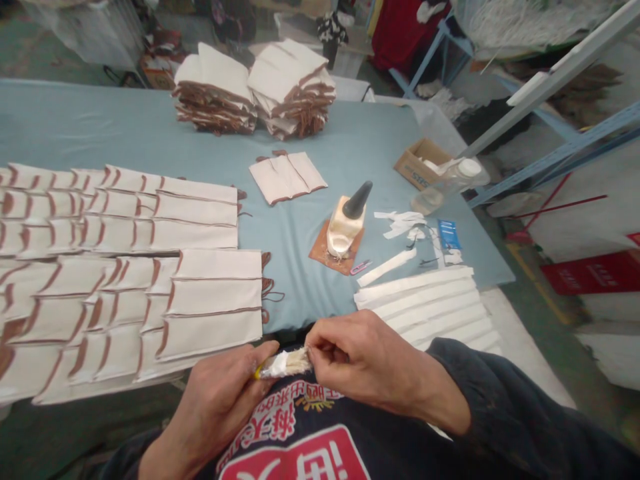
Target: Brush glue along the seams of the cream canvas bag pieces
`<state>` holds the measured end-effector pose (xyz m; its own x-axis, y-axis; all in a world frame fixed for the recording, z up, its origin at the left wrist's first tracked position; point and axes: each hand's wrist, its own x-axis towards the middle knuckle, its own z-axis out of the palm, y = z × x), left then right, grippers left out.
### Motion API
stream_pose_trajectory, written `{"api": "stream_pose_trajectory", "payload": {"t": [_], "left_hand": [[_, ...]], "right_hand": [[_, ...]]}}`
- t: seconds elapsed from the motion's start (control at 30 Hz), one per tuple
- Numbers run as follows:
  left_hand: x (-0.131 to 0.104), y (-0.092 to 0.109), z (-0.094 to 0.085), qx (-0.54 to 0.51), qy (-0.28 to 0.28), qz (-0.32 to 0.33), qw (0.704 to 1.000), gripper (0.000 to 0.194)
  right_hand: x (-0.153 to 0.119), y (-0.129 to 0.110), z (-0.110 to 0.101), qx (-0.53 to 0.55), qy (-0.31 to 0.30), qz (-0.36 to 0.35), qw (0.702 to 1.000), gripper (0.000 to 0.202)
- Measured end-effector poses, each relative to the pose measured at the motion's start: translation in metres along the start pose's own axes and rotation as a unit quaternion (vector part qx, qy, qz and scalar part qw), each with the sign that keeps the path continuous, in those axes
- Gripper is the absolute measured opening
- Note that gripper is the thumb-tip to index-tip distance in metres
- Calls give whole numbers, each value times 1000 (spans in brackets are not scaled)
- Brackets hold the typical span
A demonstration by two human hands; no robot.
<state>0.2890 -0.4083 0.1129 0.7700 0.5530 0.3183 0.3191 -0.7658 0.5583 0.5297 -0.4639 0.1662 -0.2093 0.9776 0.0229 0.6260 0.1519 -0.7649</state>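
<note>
My left hand (pixel 213 390) is closed around a small brush (pixel 284 364) with a bit of yellow at its handle, white wrapping and pale bristles. The thumb and fingers of my right hand (pixel 370 363) pinch at the bristle tips. Both hands are close to my body at the table's near edge. Just beyond them stands a cream container (pixel 345 230) with a dark cone-shaped top, on a brown square pad (pixel 320 250). To the right lie several white strips (pixel 425 303) side by side, partly hidden by my right forearm.
Overlapping cream panels with brown edges (pixel 210 293) cover the table's left side. One panel (pixel 289 177) lies alone mid-table, with two stacks (pixel 293 80) behind. At right are a cardboard box (pixel 423 163), a clear bottle (pixel 447 183), a blue packet (pixel 449 234) and scraps (pixel 400 223).
</note>
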Motion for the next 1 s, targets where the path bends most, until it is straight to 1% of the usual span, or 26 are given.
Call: {"api": "stream_pose_trajectory", "payload": {"t": [0.07, 0.13, 0.17, 0.2, 0.23, 0.3, 0.33, 0.4, 0.47, 0.57, 0.63, 0.7, 0.77, 0.8, 0.83, 0.9, 0.93, 1.0], "left_hand": [[0, 0, 0, 5, -11, -2, 1000, 25], [-3, -1, -1, -16, -23, -17, 999, 22], [-6, -1, -1, -35, -26, -29, 999, 21], [-10, -2, -2, -55, -28, -46, 997, 19], [-13, -2, -2, -75, -25, -68, 995, 18], [-18, -2, -2, -106, -16, -119, 987, 17], [-19, -2, -2, -118, -7, -141, 983, 18], [-17, 0, 1, -146, 4, -174, 974, 22], [-12, 3, 5, -181, 9, -198, 963, 27], [-6, 8, 13, -238, 13, -246, 939, 35], [-4, 10, 18, -274, 32, -278, 920, 39], [-3, 11, 20, -299, 56, -298, 905, 43], [1, 11, 19, -302, 70, -301, 902, 43], [4, 11, 17, -298, 73, -297, 904, 41], [8, 11, 16, -295, 75, -292, 907, 38], [16, 11, 14, -302, 84, -276, 909, 34], [19, 12, 14, -313, 89, -272, 906, 32], [25, 13, 17, -338, 102, -270, 896, 29]], "right_hand": [[3, 13, 8, -117, 11, -59, 991, 14], [7, 34, 10, -196, 14, -65, 978, 15], [8, 47, 7, -217, 23, -36, 975, 17], [9, 60, 1, -218, 39, 17, 975, 18], [8, 71, -5, -220, 61, 45, 973, 20], [5, 86, -19, -215, 90, 73, 970, 18], [2, 89, -23, -197, 98, 79, 972, 18], [-5, 84, -22, -85, 105, 94, 986, 22], [-10, 69, -10, -8, 92, 92, 991, 27], [-14, 46, 17, 52, 75, 106, 990, 35], [-16, 36, 32, 81, 64, 130, 986, 38], [-19, 33, 42, 124, 45, 160, 978, 33], [-22, 32, 49, 169, 41, 187, 967, 21], [-24, 32, 51, 184, 49, 192, 963, 19], [-26, 32, 53, 191, 61, 187, 962, 20], [-27, 29, 55, 195, 82, 152, 966, 24], [-27, 26, 56, 198, 88, 128, 968, 28], [-24, 20, 59, 214, 96, 88, 968, 44]]}}
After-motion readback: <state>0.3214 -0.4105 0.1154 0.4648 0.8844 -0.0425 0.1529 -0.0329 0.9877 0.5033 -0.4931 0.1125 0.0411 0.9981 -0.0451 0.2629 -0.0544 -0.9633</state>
